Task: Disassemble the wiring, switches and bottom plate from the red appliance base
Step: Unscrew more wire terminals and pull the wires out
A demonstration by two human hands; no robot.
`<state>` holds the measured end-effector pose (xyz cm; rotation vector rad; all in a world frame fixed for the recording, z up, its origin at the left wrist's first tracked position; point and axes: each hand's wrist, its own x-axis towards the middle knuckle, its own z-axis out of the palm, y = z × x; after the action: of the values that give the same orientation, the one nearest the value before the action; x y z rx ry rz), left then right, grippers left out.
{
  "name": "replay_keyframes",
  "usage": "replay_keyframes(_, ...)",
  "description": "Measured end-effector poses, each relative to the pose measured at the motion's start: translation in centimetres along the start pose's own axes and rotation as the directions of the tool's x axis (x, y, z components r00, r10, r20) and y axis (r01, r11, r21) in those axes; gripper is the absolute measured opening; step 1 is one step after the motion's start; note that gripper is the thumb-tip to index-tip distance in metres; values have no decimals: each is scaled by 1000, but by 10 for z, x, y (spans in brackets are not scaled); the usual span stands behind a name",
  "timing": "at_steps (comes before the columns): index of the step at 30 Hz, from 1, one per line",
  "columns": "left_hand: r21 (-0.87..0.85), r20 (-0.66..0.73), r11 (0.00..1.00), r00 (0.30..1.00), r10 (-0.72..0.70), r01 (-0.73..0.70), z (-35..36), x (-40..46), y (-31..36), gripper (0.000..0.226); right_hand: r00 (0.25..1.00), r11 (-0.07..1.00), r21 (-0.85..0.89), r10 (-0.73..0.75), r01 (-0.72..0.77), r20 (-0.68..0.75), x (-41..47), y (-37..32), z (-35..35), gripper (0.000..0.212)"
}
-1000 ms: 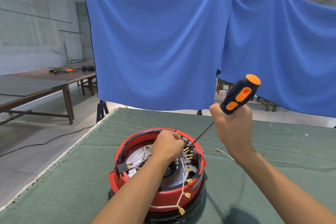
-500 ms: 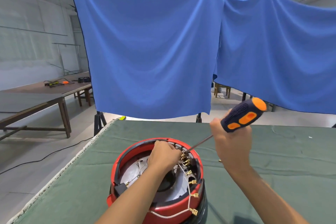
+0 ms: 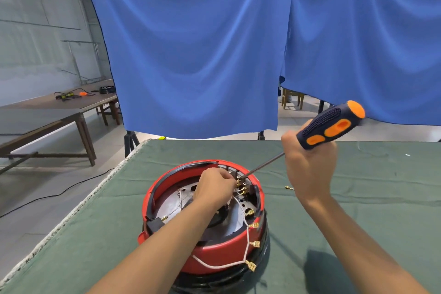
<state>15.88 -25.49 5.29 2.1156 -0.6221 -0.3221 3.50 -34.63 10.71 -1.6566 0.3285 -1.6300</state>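
red appliance base [image 3: 205, 243] upturned on the green mat [image 3: 358, 222]. left hand [image 3: 213, 190] apparently pinches a wire at the terminals [image 3: 241, 186]; right hand [image 3: 310, 164] grips the screwdriver [image 3: 331, 126], tip there. a slip could gouge fingers

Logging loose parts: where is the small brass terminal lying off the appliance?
In the head view, the loose brass terminal lies on the green cloth, right of the red appliance base, just left of the right wrist.
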Motion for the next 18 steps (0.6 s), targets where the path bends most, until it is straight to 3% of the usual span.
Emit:
replay_keyframes(5, 69, 176, 993, 978, -109, 99, -15, 10, 22, 22, 999, 1000, 4, -26, 26, 29, 1, 0, 1, 30)
replay_keyframes(10, 109, 16, 992, 998, -67, 65, -1, 7, 12, 28, 999, 999, -7, 35, -35, 31, 6, 4, -1, 29)
replay_keyframes(18, -9, 35, 999, 999, -36, 36, -4, 10, -1, 29, 991, 992, -28, 126, -127, -40, 16, 9, 0, 31)
